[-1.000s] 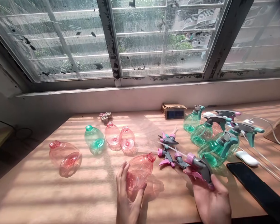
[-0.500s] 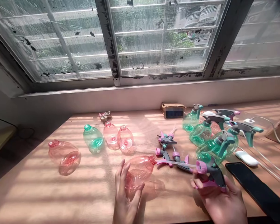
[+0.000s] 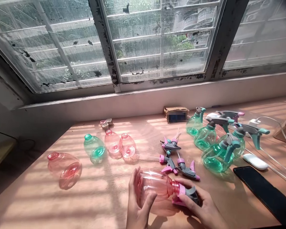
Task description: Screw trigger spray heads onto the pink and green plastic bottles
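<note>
My left hand (image 3: 138, 203) wraps around the body of a clear pink bottle (image 3: 154, 184), which lies on its side just above the wooden table (image 3: 38, 203). My right hand (image 3: 200, 206) grips a grey and pink spray trigger head (image 3: 187, 194) pressed against the bottle's neck. Just beyond, several loose pink and grey trigger heads (image 3: 178, 160) lie on the table.
Two pink bottles (image 3: 120, 145), a green bottle (image 3: 94, 148) and another pink bottle (image 3: 64, 165) lie to the left. Several green bottles with trigger heads (image 3: 216, 143) stand at the right. A black phone (image 3: 264, 190), a white device (image 3: 255, 161), cables and a small box (image 3: 176, 114) are there too.
My right hand has brought the trigger head leftward from beside the green bottles onto the pink bottle's neck. My left hand has turned the bottle so its neck points right.
</note>
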The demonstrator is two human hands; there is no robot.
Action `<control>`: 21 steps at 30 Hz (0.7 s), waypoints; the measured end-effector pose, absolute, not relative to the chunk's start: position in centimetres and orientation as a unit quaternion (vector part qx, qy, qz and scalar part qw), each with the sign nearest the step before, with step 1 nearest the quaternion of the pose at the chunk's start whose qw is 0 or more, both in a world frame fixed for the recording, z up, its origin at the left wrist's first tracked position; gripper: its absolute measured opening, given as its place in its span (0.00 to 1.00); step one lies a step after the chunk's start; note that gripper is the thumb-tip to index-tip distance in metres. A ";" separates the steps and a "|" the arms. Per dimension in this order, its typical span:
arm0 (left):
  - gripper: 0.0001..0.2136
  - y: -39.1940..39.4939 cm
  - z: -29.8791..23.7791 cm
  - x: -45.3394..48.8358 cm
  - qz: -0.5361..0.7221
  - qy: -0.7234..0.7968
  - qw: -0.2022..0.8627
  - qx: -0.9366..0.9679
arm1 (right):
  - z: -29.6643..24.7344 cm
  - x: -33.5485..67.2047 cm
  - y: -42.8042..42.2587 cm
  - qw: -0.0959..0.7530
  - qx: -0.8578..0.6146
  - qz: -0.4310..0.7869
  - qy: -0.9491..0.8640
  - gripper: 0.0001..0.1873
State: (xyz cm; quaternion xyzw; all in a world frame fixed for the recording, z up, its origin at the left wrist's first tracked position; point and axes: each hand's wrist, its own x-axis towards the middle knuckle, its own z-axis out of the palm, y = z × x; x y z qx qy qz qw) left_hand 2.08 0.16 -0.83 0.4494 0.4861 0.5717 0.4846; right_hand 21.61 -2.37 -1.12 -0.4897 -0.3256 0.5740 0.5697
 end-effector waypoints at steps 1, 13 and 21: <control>0.38 0.2 -0.9 2.1 0.577 0.493 0.476 0.444 | -1.0 21.3 -2.2 0.565 -0.498 0.563 -0.340 0.24; 0.37 0.3 -1.8 2.0 0.566 0.496 0.480 0.450 | -0.7 20.4 -1.2 0.576 -0.522 0.507 -0.373 0.17; 0.51 -0.1 -1.8 2.2 0.599 0.492 0.484 0.406 | -0.5 19.7 -1.9 0.553 -0.532 0.520 -0.375 0.19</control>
